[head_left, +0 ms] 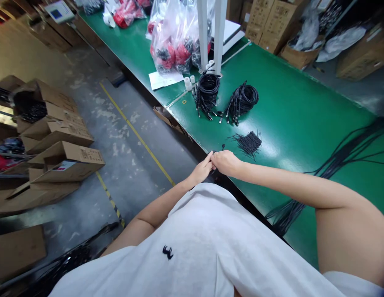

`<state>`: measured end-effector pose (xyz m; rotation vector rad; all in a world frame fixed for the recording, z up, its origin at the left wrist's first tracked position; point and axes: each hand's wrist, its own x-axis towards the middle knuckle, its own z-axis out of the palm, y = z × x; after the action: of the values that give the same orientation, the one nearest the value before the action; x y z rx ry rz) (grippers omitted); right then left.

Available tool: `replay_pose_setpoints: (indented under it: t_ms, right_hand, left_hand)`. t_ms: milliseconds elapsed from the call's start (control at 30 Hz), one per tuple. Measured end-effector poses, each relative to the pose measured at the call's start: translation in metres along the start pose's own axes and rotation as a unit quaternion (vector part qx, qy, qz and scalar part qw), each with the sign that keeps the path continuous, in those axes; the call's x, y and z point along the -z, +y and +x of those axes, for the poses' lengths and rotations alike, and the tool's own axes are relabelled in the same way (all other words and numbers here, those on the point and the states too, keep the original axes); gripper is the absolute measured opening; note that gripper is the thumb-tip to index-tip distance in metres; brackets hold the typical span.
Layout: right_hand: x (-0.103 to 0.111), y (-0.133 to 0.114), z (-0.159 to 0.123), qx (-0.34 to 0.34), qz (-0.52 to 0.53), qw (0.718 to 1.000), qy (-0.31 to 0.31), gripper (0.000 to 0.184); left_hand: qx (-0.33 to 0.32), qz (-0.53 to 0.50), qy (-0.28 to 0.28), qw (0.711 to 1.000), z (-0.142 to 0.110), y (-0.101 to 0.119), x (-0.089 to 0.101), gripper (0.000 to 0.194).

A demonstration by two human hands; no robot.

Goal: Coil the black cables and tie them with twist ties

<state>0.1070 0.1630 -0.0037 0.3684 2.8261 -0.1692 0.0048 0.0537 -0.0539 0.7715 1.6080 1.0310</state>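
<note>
My left hand (203, 169) and my right hand (225, 161) meet at the near edge of the green table (303, 123), fingers pinched together. Something small and black sits between them; a short black end sticks up just above the fingers. I cannot make out what it is. A small pile of black twist ties (249, 142) lies just beyond my right hand. Two coiled bundles of black cables (207, 93) (243, 101) lie further back on the table.
Long loose black cables (343, 156) trail across the table's right side and over its edge. Clear bags of red and black parts (173, 41) stand by a white post (210, 33). Cardboard boxes (55, 136) are stacked on the floor at left, more boxes at far right.
</note>
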Motion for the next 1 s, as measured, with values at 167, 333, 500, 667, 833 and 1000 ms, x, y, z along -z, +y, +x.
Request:
replay_pose_setpoints:
  t_ms: [167,333,500,667,833,1000]
  right_hand:
    - [-0.002,0.015,0.024,-0.123,0.046,0.991,0.015,0.032]
    - [-0.018,0.011,0.023,-0.074,0.033,0.997,0.013,0.036]
    - [-0.029,0.013,0.022,-0.062,0.010,0.998,-0.020,0.031]
    - [-0.031,0.030,0.024,-0.082,-0.011,0.996,-0.027,0.029]
    - [-0.039,0.036,0.011,0.062,-0.067,0.996,0.013,0.030]
    - [-0.044,0.022,0.005,0.252,-0.068,0.959,0.113,0.035]
  left_hand:
    - [-0.109,0.088,0.008,0.990,0.027,-0.007,0.017,0.056]
    - [-0.175,0.398,-0.015,0.900,0.042,-0.002,0.038,0.054]
    - [-0.190,0.547,0.059,0.813,0.055,0.001,0.016,0.028]
    - [-0.114,0.380,-0.051,0.917,0.037,-0.018,0.002,0.044]
    - [-0.241,0.360,-0.085,0.897,0.014,-0.018,0.033,0.039]
    - [-0.343,0.534,-0.092,0.767,0.036,0.002,0.037,0.039]
